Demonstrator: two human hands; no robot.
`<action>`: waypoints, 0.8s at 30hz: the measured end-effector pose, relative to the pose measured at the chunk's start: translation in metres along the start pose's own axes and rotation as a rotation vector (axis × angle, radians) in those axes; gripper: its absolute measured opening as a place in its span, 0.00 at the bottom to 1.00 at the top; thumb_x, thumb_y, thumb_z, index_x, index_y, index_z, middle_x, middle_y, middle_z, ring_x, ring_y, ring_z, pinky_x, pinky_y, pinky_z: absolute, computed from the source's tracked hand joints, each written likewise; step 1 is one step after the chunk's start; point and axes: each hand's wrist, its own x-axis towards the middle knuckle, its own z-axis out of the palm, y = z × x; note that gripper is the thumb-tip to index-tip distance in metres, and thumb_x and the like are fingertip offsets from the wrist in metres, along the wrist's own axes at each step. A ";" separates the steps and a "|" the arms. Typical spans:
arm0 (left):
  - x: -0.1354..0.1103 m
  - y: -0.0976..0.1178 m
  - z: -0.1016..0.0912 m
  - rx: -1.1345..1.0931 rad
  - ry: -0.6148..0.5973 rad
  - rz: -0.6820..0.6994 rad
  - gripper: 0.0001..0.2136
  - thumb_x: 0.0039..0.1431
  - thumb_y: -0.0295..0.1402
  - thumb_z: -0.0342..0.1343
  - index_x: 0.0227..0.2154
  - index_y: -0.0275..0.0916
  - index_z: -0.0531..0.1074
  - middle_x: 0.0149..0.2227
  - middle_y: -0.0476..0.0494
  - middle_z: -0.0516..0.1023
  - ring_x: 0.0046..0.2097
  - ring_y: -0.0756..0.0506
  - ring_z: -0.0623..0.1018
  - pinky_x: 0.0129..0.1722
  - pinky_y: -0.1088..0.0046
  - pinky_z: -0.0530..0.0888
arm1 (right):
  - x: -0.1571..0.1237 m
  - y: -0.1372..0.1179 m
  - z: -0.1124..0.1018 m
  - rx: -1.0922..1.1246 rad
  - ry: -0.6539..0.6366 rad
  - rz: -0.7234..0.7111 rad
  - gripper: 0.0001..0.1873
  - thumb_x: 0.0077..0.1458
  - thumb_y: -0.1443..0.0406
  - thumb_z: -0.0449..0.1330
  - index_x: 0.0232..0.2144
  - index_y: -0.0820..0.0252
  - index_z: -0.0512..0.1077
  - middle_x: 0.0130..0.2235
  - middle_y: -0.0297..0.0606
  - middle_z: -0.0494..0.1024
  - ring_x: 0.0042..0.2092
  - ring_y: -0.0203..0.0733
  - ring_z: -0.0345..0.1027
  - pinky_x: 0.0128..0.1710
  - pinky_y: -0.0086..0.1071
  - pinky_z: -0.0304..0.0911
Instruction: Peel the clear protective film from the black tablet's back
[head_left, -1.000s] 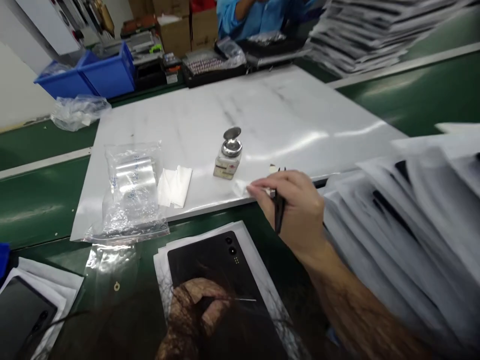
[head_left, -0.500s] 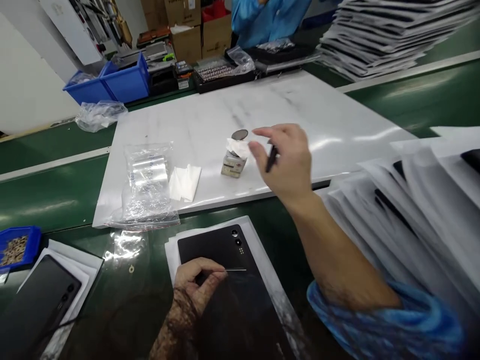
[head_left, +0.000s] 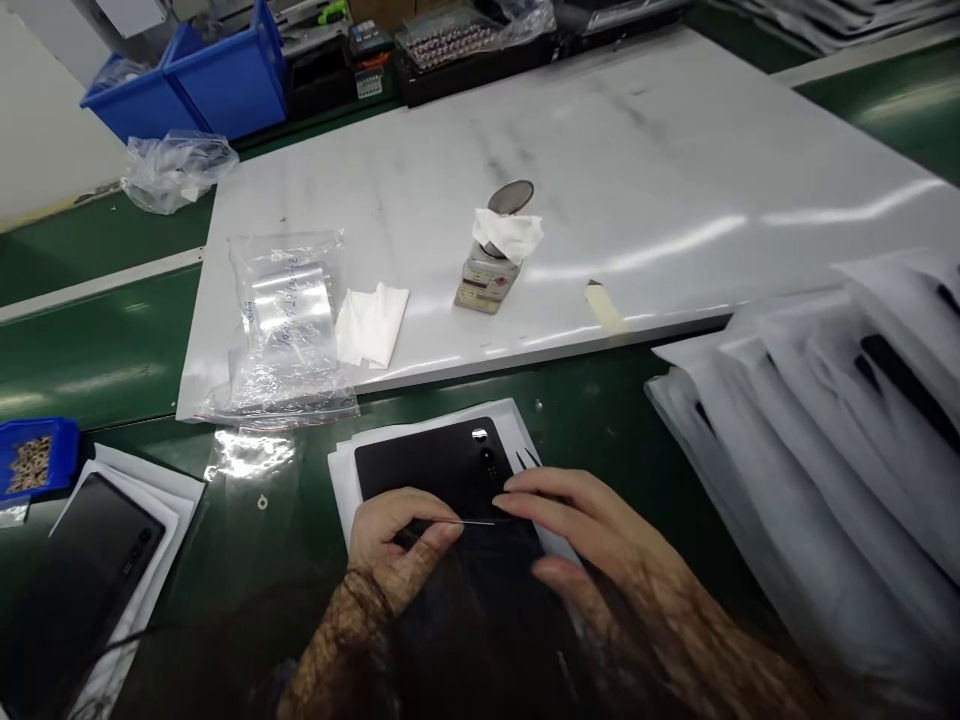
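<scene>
A black tablet back cover (head_left: pixel 439 465) with camera holes lies on white sheets on the green belt in front of me. My left hand (head_left: pixel 394 545) rests on it, fingers pinched on a thin metal needle (head_left: pixel 469 521) that points right. My right hand (head_left: pixel 581 525) lies on the cover's right side, holding black tweezers (head_left: pixel 527 459) whose tips stick out above its fingers, and its fingertips meet the needle's end. On the white board behind stands a small glass bottle (head_left: pixel 487 280) with a white wipe (head_left: pixel 510 235) draped over its open metal cap.
Clear plastic bags (head_left: pixel 285 330) and a folded white cloth (head_left: pixel 373 325) lie on the white board (head_left: pixel 675 170). Stacked sleeved covers (head_left: pixel 840 400) fill the right. Another black cover (head_left: pixel 86 560) and a small blue tray of parts (head_left: pixel 30 465) sit at left; blue bins (head_left: pixel 187 85) stand behind.
My right hand left the wipe on the bottle's top and came back down to the black cover, meeting the needle. The left hand stayed put. The view tilted downward.
</scene>
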 end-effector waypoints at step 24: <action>0.001 0.000 0.000 0.191 -0.082 0.111 0.04 0.52 0.28 0.59 0.24 0.42 0.76 0.23 0.51 0.80 0.25 0.48 0.79 0.28 0.77 0.75 | 0.025 -0.016 -0.005 0.309 0.070 0.094 0.14 0.61 0.73 0.73 0.34 0.45 0.81 0.34 0.34 0.90 0.28 0.45 0.87 0.25 0.29 0.84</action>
